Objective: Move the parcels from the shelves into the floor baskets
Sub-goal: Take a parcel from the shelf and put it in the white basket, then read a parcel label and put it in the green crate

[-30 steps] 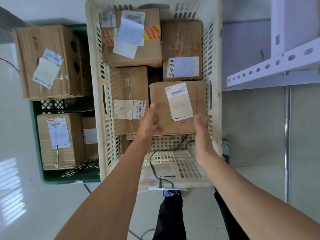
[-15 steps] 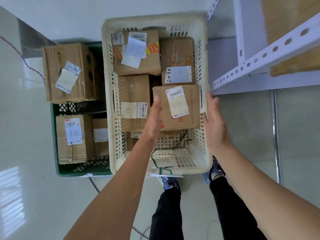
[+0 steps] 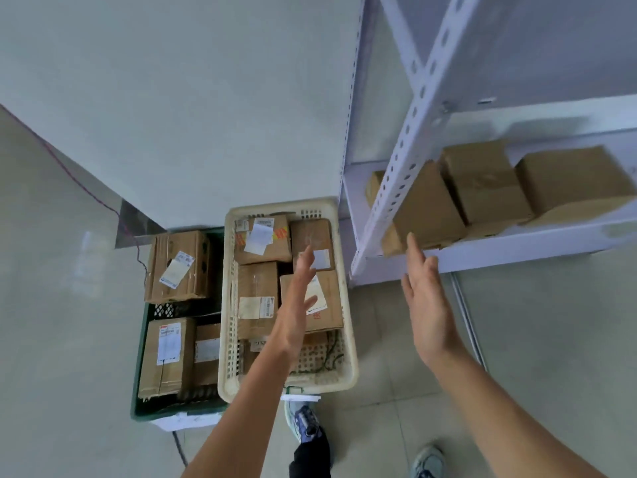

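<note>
Head view: shelf unit [image 3: 510, 243] on the right w/ three brown parcels in a row; nearest the post is the left parcel [image 3: 427, 208]. White basket [image 3: 230, 305] on the floor just left of the shelf, mostly filled w/ boxes; green basket [image 3: 139, 374] touches its left side, also holding boxes. Right hand [image 3: 427, 305] is up near the shelf edge, fingers [image 3: 413, 246] spread, holding nothing, tips just short of the left parcel. Left hand [image 3: 296, 305] hangs over the white basket, open and empty too. Step in hand looks like fetching the next parcel. Best approach: bring left hand across, take the box by opposite sides w/ both palms, slide it clear of the post before lowering.
</note>
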Demonstrator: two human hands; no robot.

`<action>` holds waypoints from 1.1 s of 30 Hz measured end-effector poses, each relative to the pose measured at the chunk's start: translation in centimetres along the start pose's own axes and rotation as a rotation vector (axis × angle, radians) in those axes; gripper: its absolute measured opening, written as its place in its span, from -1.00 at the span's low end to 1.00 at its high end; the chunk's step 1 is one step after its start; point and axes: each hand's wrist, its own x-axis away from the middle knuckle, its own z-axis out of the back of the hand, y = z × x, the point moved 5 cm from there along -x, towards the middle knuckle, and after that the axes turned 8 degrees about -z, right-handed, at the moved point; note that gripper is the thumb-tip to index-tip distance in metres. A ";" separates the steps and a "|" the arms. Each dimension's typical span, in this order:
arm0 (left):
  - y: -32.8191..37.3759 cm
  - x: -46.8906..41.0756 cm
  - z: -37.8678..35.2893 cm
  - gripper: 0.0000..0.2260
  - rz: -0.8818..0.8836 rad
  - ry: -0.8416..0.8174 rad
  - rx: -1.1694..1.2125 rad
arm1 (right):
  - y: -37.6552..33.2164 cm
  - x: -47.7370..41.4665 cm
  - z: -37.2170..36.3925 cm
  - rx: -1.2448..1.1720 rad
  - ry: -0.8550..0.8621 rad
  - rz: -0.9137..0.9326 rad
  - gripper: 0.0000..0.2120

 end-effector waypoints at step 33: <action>10.4 -6.1 -45.0 -0.05 0.037 -0.156 0.015 | -17.8 2.5 47.8 -0.115 0.278 0.024 -0.25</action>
